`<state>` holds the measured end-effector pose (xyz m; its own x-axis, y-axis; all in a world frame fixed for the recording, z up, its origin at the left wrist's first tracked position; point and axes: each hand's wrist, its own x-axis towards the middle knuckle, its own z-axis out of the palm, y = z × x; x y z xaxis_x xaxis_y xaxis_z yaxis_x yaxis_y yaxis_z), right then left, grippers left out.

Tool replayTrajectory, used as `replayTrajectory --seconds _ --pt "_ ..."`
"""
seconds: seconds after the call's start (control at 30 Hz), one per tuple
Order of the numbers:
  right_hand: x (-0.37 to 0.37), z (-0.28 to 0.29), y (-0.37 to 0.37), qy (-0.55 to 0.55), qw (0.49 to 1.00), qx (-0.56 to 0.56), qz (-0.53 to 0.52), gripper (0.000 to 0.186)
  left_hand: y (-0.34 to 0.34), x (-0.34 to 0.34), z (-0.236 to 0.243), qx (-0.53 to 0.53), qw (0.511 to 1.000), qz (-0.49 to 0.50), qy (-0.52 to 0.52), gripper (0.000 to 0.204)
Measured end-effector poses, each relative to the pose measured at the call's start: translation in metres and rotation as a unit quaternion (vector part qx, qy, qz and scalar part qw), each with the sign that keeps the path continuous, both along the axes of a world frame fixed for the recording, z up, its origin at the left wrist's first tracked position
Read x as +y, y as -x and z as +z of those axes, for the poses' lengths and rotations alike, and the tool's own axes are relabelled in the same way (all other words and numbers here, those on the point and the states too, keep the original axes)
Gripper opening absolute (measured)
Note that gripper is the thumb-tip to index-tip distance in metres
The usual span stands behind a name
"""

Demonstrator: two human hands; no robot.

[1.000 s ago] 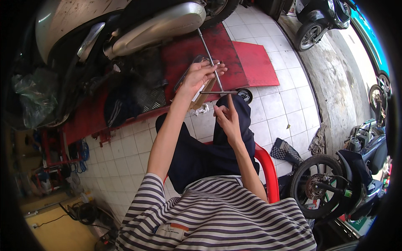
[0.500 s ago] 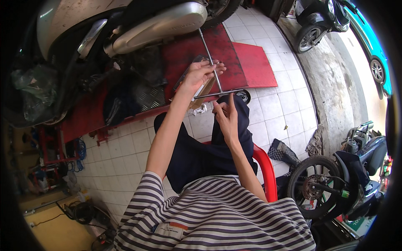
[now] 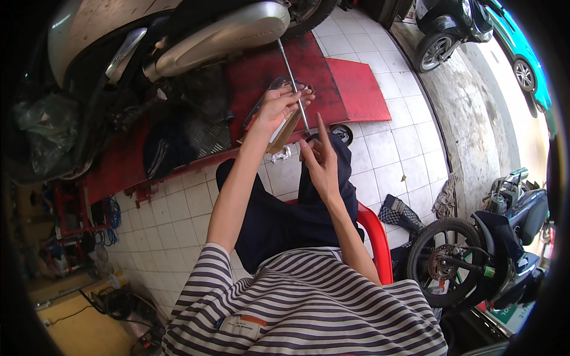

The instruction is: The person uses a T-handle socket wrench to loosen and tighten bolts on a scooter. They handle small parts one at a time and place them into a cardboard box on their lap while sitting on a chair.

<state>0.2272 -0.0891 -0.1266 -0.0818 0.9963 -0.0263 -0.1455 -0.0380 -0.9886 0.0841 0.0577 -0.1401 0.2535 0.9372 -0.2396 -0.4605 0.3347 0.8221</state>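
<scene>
A long steel T-handle wrench [image 3: 286, 65] runs from the scooter’s silver side casing [image 3: 225, 38] down toward my lap; its crossbar is hidden or hard to make out. My left hand [image 3: 279, 104] is loosely closed on the shaft, some fingertips lifted. My right hand [image 3: 320, 166] is at the wrench’s lower end, index finger stretched out and apart from the thumb, other fingers bent, with nothing visible held. Just beneath my left hand a cardboard piece [image 3: 280, 137] and other small items lie on the red platform [image 3: 362, 89].
My knees and a red chair [image 3: 374, 237] sit below the hands on white tiles. A motorcycle [image 3: 504, 255] stands at lower right beside crumpled cloths [image 3: 395, 210]; another scooter [image 3: 451, 26] and a turquoise car [image 3: 528, 71] are upper right. Dark bags [image 3: 47, 130] are at left.
The crossbar that ran sideways by my right index finger no longer shows clearly; the wrench seems turned. My right index finger has moved slightly up and left. My left hand stays on the shaft.
</scene>
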Motion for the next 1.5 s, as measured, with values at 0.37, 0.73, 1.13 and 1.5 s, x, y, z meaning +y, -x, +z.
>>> replayTrajectory --seconds 0.37,0.73,1.13,1.5 --pt "0.001 -0.009 -0.015 0.1 0.985 0.134 -0.048 0.074 0.002 0.0 -0.002 -0.044 0.999 0.01 0.007 0.019" --pt "-0.018 -0.034 -0.03 0.055 0.992 0.04 -0.111 0.029 0.014 -0.043 0.015 0.024 1.0 -0.002 0.008 0.024" --pt "-0.008 -0.036 -0.02 0.043 0.997 0.039 0.05 0.038 0.004 -0.023 0.018 0.062 0.998 -0.032 -0.009 0.026" --pt "0.011 -0.038 -0.024 -0.001 0.999 0.015 0.051 0.028 -0.001 -0.009 0.028 0.1 0.994 -0.04 -0.005 0.027"
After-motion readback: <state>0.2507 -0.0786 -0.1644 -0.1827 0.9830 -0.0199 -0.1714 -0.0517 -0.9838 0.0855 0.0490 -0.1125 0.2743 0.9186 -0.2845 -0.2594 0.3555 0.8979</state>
